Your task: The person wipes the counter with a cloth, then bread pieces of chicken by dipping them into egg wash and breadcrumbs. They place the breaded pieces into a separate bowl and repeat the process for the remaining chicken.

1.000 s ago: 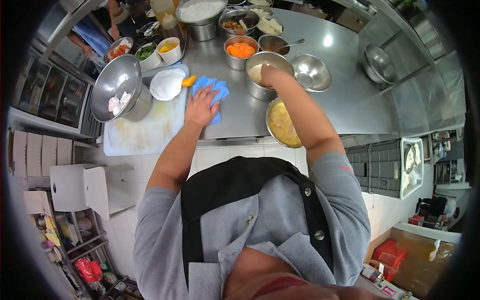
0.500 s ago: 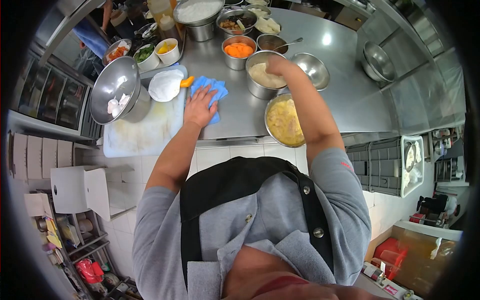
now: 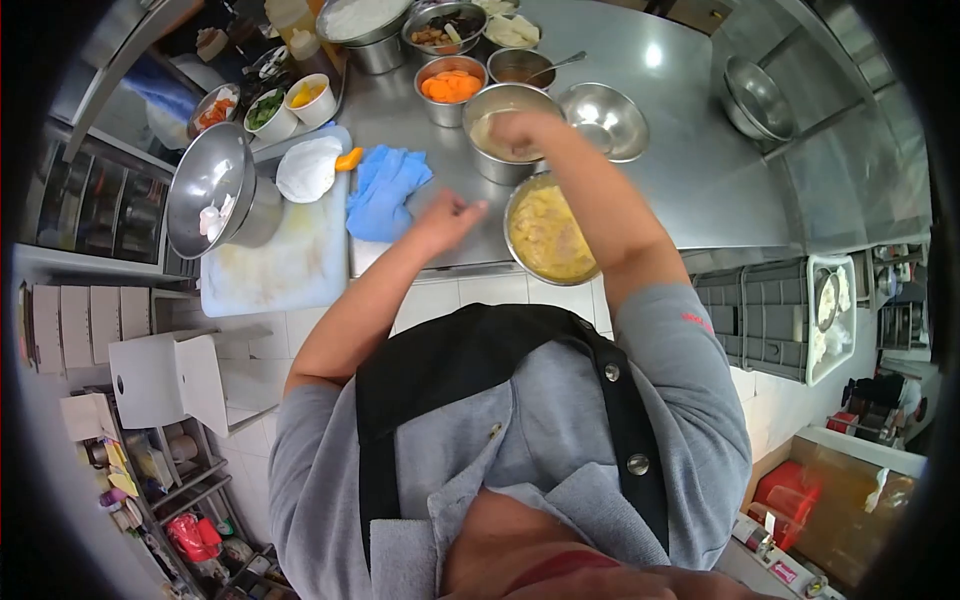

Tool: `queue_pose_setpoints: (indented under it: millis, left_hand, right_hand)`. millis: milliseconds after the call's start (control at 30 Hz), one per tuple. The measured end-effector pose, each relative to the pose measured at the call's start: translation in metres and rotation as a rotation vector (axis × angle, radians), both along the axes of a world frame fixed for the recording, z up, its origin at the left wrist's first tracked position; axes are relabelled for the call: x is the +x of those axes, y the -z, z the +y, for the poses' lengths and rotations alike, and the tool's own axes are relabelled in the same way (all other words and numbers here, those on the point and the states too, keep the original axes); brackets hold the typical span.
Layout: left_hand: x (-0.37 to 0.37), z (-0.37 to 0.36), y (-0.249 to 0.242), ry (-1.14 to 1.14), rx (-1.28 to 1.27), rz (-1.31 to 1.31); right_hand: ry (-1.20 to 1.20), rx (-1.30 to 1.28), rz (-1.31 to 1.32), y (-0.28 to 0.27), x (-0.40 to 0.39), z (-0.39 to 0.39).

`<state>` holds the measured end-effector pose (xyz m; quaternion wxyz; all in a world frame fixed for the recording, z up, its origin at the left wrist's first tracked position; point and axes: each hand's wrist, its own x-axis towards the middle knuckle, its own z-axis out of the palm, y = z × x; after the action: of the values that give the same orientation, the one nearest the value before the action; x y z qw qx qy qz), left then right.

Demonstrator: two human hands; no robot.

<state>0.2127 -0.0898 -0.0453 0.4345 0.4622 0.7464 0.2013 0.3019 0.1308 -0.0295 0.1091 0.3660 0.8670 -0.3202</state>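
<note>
My right hand (image 3: 520, 130) reaches down into a deep metal pot (image 3: 508, 172) of pale, floury-looking contents; its fingertips are blurred and partly hidden. Just in front of that pot, near the counter's edge, stands a metal bowl of yellow, egg-like mixture (image 3: 545, 232) with pieces in it. My left hand (image 3: 448, 220) hovers over the counter between this bowl and a crumpled blue cloth (image 3: 385, 190). Its fingers are loosely bent and apart, with nothing visible in them.
On the left, a cutting board (image 3: 275, 270) carries a tilted metal bowl (image 3: 212, 165) with eggshells and a white scraper (image 3: 308, 170) with an orange end. Orange slices (image 3: 450, 86), a bowl with a spoon (image 3: 520, 68) and a shiny bowl (image 3: 603, 125) surround the pot.
My left hand has lifted off the blue cloth and moved right, leaving the cloth bunched on the counter. My right hand stays in the pot, shifted slightly. The whole view has swung a little.
</note>
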Motion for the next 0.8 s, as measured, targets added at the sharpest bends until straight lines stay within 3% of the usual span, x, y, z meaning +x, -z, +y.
queue_pose_setpoints:
  millis: [33,133,333,433,533,633,700,767,800]
  left_hand:
    - [0.017,0.002,-0.014,-0.012,-0.232,-0.423]
    - [0.053,-0.001,0.002,-0.028,-0.174,-0.840]
    - [0.083,0.021,0.007,-0.030,-0.116,-0.906]
    - [0.093,0.027,0.014,-0.044,-0.071,-1.010]
    - [0.090,0.020,0.012,-0.125,-0.078,-1.061]
    - [0.044,0.014,0.026,0.122,0.061,-0.409]
    - [0.000,0.015,0.026,0.041,0.209,-0.166]
    - [-0.042,0.014,0.014,-0.086,0.392,0.297]
    - [-0.067,0.020,0.015,-0.141,0.401,0.340]
  right_hand:
    - [-0.048,0.127,-0.090,0.006,-0.002,-0.007]
    - [-0.153,0.002,-0.148,-0.004,-0.004,0.000]
    - [-0.064,0.284,0.076,0.016,0.006,0.022]
    - [-0.182,0.246,-0.010,-0.009,0.017,0.005]
    - [-0.119,0.332,-0.057,-0.005,0.013,-0.024]
    - [-0.037,0.351,-0.039,0.023,-0.004,-0.011]
    - [0.000,0.322,-0.047,0.025,-0.004,-0.007]
    - [0.025,0.305,-0.085,-0.001,0.003,-0.005]
    - [-0.006,0.265,-0.080,-0.005,0.006,0.000]
